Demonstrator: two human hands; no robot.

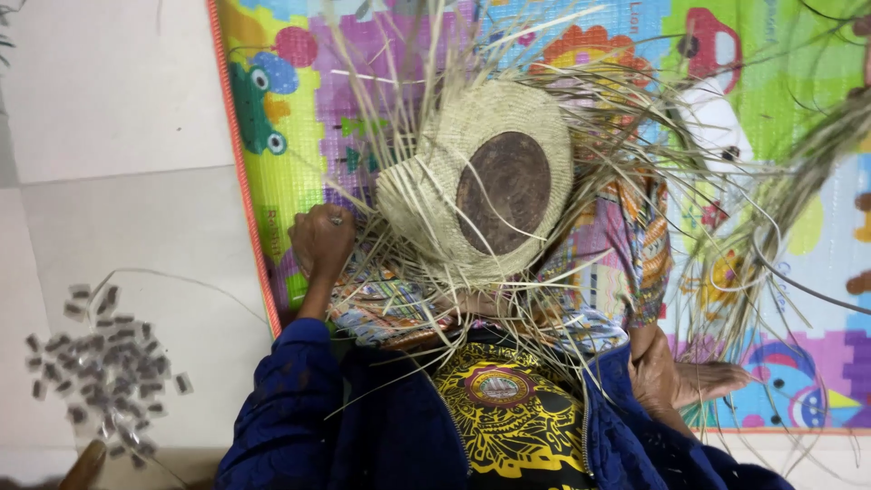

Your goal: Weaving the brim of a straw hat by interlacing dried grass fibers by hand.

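While the play mat (290, 181), bright w/ cartoon animals, is spread across most of the view beside pale floor tiles (109, 118), a half-woven straw basket (435, 191) is seen resting upside down on the person's lap, approx. centre frame, w/ a round dark wooden form (504, 192) set against its base. Loose straw strands (408, 82) are fanned out from its edge in all directions; a 2nd bundle (780, 200) is arched over the mat at right. The left hand (321, 238) is closed on strands at the basket's left edge, fingers curled together. The right hand can't be made out under the straw, so its state can't be told; a bare foot (699, 381) is seen lower right. Small grey packets (104, 363) are scattered on the tiles. Judged risk: dry strands could be snapped or slipped from the weave if pulled too hard, & the form could be shifted off centre.
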